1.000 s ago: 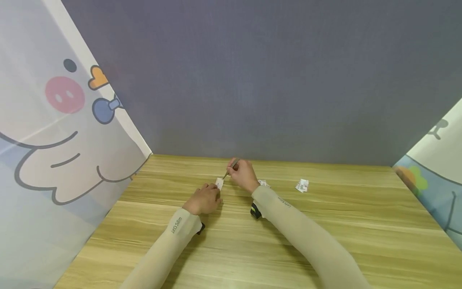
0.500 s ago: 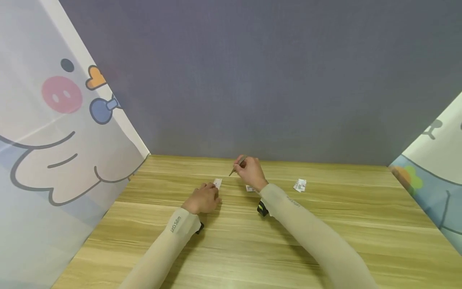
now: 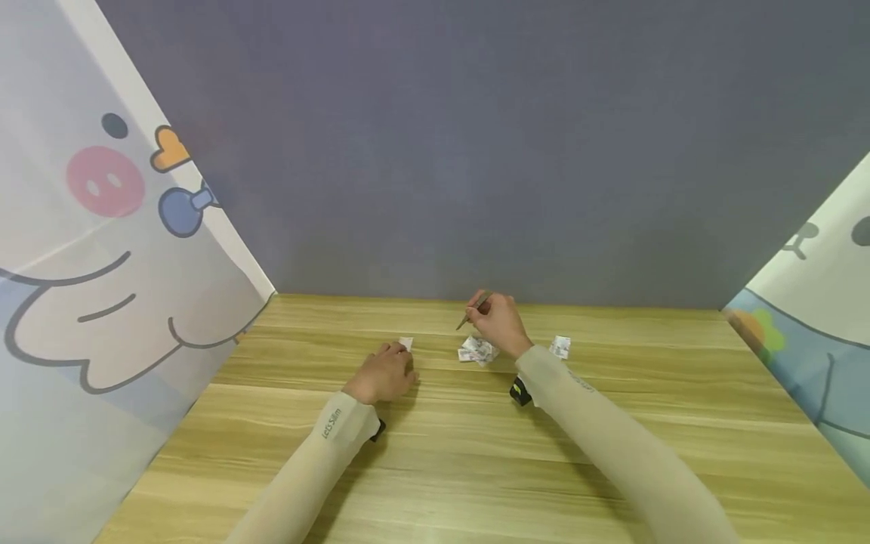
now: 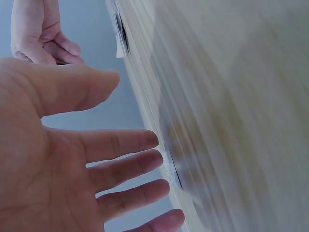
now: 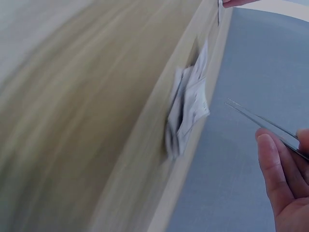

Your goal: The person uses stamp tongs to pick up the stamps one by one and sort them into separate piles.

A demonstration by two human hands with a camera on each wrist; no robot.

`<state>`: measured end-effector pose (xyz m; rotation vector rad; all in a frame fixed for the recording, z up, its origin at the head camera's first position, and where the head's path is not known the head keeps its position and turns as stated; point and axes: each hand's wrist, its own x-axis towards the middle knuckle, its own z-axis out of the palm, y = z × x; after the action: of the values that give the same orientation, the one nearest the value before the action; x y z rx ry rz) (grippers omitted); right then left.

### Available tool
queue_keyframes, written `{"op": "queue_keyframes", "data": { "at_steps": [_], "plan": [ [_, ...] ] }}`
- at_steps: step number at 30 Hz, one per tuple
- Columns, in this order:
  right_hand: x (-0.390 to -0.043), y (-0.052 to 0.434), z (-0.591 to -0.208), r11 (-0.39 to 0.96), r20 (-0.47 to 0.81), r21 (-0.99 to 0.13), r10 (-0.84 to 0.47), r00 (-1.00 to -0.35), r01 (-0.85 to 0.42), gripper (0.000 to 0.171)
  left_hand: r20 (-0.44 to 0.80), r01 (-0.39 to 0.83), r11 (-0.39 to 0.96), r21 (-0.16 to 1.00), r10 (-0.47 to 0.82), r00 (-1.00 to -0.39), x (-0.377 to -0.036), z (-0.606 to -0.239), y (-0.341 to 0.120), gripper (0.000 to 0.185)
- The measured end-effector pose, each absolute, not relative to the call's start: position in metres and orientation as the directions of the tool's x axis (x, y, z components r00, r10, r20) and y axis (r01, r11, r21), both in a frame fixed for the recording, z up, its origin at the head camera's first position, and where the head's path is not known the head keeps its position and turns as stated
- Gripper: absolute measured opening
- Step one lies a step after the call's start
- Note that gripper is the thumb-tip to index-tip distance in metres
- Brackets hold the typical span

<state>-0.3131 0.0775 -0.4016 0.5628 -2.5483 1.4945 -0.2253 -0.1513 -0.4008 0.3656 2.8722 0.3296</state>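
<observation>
My left hand (image 3: 393, 364) rests on the wooden table (image 3: 442, 453), its fingertips right beside a small white packet (image 3: 406, 343). In the left wrist view its fingers (image 4: 125, 145) are spread and straight and hold nothing. My right hand (image 3: 491, 317) pinches thin metal tweezers (image 3: 474, 310), lifted a little above the table with the tips pointing left and down. Just below this hand lies a small pile of printed white packets (image 3: 476, 350). The right wrist view shows the tweezers (image 5: 263, 125) open, with nothing between the tips, near the pile (image 5: 190, 113).
Another lone packet (image 3: 559, 347) lies right of the right hand. A grey wall (image 3: 476, 151) closes the back of the table. Cartoon-printed panels stand on the left (image 3: 102, 249) and right (image 3: 816, 302). Both wrists wear black camera straps.
My right hand has carried the tweezers to the right, away from the packet by my left hand, and the pile of packets has come into view. The left hand has stayed put.
</observation>
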Motion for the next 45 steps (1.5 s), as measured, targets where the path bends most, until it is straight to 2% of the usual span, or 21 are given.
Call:
{"op": "queue_keyframes", "data": {
  "at_steps": [5,19,30,45],
  "plan": [
    [-0.313,0.092,-0.406,0.443,0.303,-0.810,-0.243,-0.921,-0.384,0.006,-0.199,0.240,0.933,0.269,0.297,-0.934,-0.226,-0.402,-0.142,0.051],
    [-0.311,0.109,-0.406,0.478,0.291,-0.799,-0.225,-0.930,-0.365,0.005,-0.138,0.408,0.874,0.263,0.453,-0.881,-0.230,-0.406,-0.097,0.050],
    [-0.312,0.113,-0.410,0.466,0.290,-0.806,-0.227,-0.930,-0.365,0.006,-0.218,0.416,0.887,0.199,0.454,-0.864,-0.232,-0.404,-0.063,0.054],
    [-0.317,0.107,-0.415,0.474,0.257,-0.810,-0.243,-0.935,-0.346,0.008,-0.231,0.415,0.897,0.151,0.440,-0.868,-0.233,-0.407,-0.062,0.054]
  ]
}}
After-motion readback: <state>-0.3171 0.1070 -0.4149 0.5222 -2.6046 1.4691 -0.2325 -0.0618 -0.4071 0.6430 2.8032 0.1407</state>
